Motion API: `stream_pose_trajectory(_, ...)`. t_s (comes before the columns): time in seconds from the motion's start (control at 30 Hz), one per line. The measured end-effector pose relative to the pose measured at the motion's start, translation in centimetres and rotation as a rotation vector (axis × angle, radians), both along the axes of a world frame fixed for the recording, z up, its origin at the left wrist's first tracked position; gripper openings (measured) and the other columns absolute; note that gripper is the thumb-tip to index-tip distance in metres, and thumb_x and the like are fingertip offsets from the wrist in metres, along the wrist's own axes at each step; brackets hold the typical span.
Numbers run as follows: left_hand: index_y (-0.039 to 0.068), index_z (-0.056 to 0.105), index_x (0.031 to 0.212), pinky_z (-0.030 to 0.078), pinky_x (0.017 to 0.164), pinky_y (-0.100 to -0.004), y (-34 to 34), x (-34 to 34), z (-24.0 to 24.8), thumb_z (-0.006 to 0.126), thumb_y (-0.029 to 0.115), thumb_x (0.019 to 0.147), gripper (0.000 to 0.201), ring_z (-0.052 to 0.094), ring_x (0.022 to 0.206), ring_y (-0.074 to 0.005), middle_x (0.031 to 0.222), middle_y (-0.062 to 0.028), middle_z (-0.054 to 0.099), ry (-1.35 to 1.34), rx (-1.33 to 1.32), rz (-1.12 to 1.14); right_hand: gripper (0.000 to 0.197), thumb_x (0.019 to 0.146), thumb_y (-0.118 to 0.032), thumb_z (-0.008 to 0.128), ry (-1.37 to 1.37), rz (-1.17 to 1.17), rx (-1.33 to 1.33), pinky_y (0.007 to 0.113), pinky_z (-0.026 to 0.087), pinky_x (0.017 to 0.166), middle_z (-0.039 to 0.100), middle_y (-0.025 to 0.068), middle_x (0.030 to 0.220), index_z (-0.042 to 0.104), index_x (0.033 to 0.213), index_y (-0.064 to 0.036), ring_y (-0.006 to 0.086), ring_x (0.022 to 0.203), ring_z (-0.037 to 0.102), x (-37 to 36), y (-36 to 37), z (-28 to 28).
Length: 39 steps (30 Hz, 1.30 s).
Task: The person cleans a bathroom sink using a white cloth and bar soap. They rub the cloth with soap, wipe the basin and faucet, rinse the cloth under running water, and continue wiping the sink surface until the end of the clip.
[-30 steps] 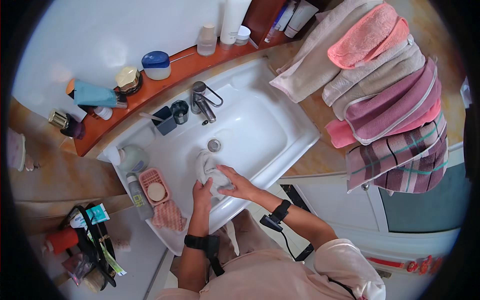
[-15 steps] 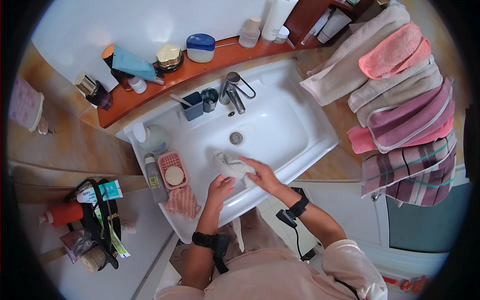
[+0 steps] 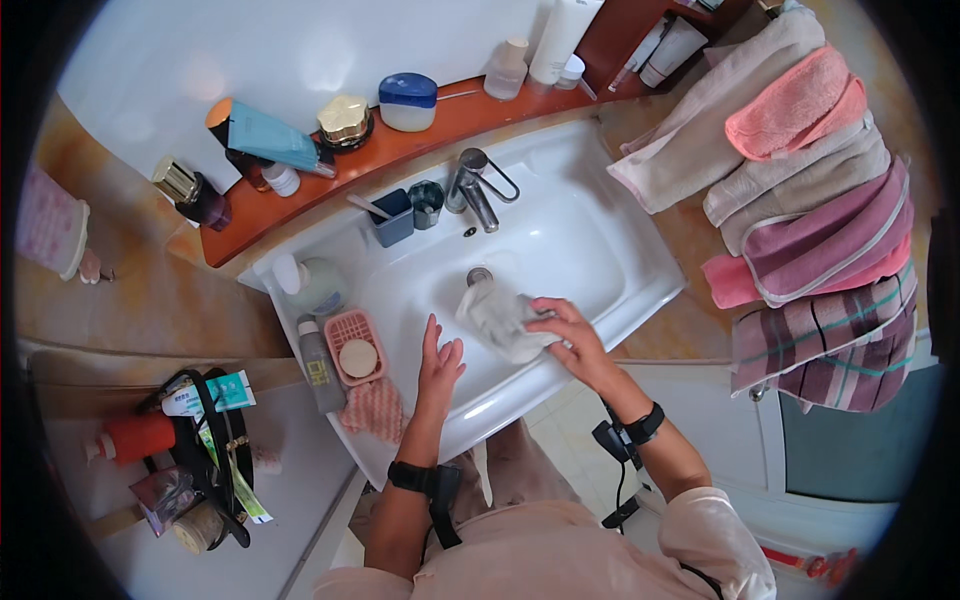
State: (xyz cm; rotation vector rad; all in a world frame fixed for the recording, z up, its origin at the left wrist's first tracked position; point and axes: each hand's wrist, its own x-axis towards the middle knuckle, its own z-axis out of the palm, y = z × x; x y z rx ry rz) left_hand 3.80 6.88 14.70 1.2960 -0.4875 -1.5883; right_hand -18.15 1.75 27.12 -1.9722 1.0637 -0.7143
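A crumpled off-white cloth (image 3: pixel 498 322) hangs over the near part of the white washbasin (image 3: pixel 590 250), its far end partly covering the drain (image 3: pixel 479 275). My right hand (image 3: pixel 578 345) grips the cloth at its right end, fingers bent over it. To the left of the cloth, and apart from it, my left hand (image 3: pixel 438 368) is open and holds nothing, fingers pointing up. Beyond the cloth stands the metal faucet (image 3: pixel 475 190); no water shows under it.
On the basin's left rim sit a pink soap dish (image 3: pixel 343 328) with a round soap, a grey bottle (image 3: pixel 318 370), a pink textured cloth (image 3: pixel 373 410) and a pump bottle (image 3: pixel 318 287). A red-brown shelf (image 3: pixel 240 238) holds cosmetics. Several towels (image 3: pixel 830 240) hang at the right.
My right hand has moved right, drawing the cloth along and spreading it out. My left hand has come away from the cloth, and its fingers have opened.
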Motion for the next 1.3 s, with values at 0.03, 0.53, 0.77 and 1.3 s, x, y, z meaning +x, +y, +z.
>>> stream_pose_trajectory(0.03,0.013,0.020,0.145,0.037,0.101,-0.0348,-0.2,-0.2,0.0,0.068,0.025,0.085,0.078,0.036,0.129,-0.0264,0.149,-0.0104,0.024,0.125,0.048,-0.014,0.046,0.069,0.010,0.046,-0.011,0.040,0.018,0.035,0.042,0.092,0.045,0.0137,0.129,0.063,0.109,-0.0050,0.0261,0.114,0.049,0.4,0.2,-0.8)
stream_pose_trajectory(0.53,0.005,0.059,0.097,0.041,0.075,-0.0216,-1.8,-4.7,-1.2,0.056,0.018,0.093,0.014,0.050,0.082,-0.0064,0.088,0.0017,0.057,0.250,-0.003,0.113,0.069,0.086,-0.035,0.066,-0.381,-0.078,0.857,0.034,0.041,0.094,0.044,0.0094,0.133,0.033,0.141,-0.0104,0.0194,0.117,0.045,1.9,1.2,-10.8)
stream_pose_trajectory(0.77,0.004,0.057,0.097,0.043,0.074,-0.0243,-2.5,-7.1,-0.4,0.060,0.011,0.089,0.011,0.052,0.081,-0.0082,0.088,-0.0001,0.057,0.111,-0.058,0.030,0.035,0.084,-0.012,0.068,-0.219,-0.070,0.646,0.024,0.044,0.083,0.059,0.0022,0.100,0.056,0.115,-0.0012,0.0085,0.093,0.051,-1.5,-1.0,-9.8)
stream_pose_trajectory(1.3,0.008,0.057,0.102,0.049,0.078,-0.0358,1.8,-5.1,-6.6,0.073,0.015,0.075,0.032,0.061,0.085,-0.0200,0.101,-0.0069,0.062,-0.739,-0.085,-0.321,0.036,0.085,-0.012,0.062,0.484,0.088,-0.008,0.034,0.048,0.085,0.056,0.0115,0.117,0.055,0.120,-0.0096,0.0259,0.095,0.058,-9.8,-11.1,-13.3)
